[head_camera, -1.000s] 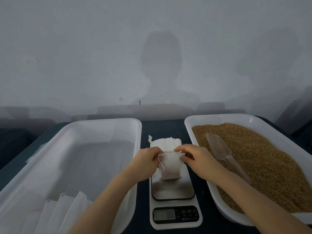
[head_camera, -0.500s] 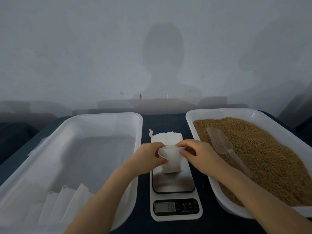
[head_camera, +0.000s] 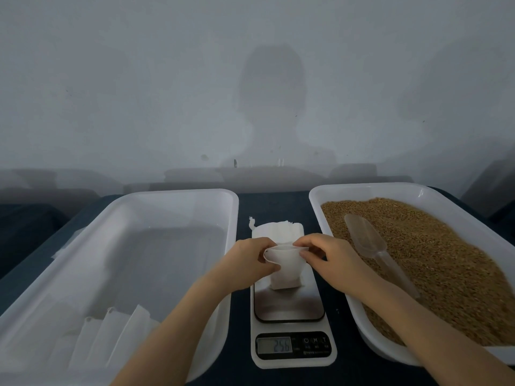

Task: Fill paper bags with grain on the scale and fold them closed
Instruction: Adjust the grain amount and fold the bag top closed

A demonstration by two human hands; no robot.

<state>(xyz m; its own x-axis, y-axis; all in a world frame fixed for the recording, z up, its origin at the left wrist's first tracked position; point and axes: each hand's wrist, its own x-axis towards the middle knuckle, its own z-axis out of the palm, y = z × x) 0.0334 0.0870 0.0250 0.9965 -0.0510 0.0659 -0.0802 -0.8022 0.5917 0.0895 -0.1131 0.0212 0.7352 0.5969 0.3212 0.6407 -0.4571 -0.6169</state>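
Note:
A small white paper bag (head_camera: pixel 285 270) stands upright on the steel plate of the scale (head_camera: pixel 289 310), its mouth spread into an oval. My left hand (head_camera: pixel 248 263) pinches the left side of the rim and my right hand (head_camera: pixel 331 263) pinches the right side. The scale's display (head_camera: pixel 274 345) shows digits. Brown grain (head_camera: pixel 434 263) fills the white tray (head_camera: pixel 328 215) on the right, with a clear plastic scoop (head_camera: pixel 367 240) lying on top of it. A stack of flat white bags (head_camera: pixel 276 229) lies just behind the scale.
A large white tray (head_camera: pixel 178 199) on the left holds several flat white bags (head_camera: pixel 111 338) in its near corner. Dark blue table surface (head_camera: pixel 273 201) runs between the trays. A grey wall stands close behind.
The bag's mouth, nearly flat a second ago, has been pulled wider open by both hands. The bag's base now rests on the scale plate.

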